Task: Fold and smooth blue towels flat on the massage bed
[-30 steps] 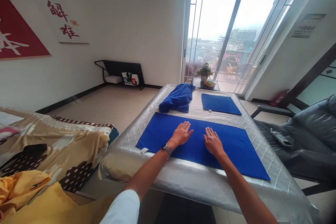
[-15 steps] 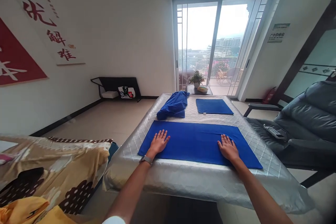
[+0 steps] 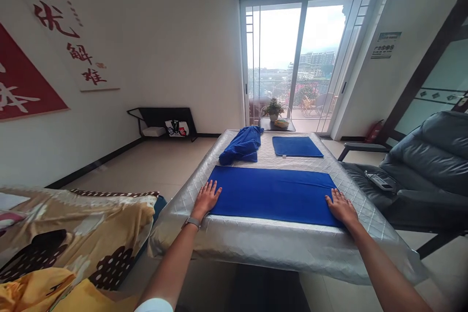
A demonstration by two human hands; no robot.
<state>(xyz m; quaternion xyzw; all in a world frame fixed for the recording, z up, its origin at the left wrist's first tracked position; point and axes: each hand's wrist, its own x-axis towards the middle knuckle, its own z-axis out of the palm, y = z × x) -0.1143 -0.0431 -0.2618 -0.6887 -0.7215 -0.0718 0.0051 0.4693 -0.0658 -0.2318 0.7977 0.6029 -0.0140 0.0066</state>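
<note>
A blue towel lies spread flat across the near part of a table with a silvery quilted cover. My left hand rests palm down at the towel's left end, fingers spread. At the right end, my right hand lies flat over the edge, its fingers stretched out. Neither hand grips anything. Farther back are a crumpled blue cloth on the left and a smaller blue towel, laid flat with a white tag, on the right.
A dark padded armchair with a corded handset on its seat stands right of the table. To the left is a surface under a brown patterned blanket. A potted plant sits beyond the table, before glass sliding doors.
Both hands have slid outward along the towel, the left one to the left end and the right one to the right end. The towel remains flat.
</note>
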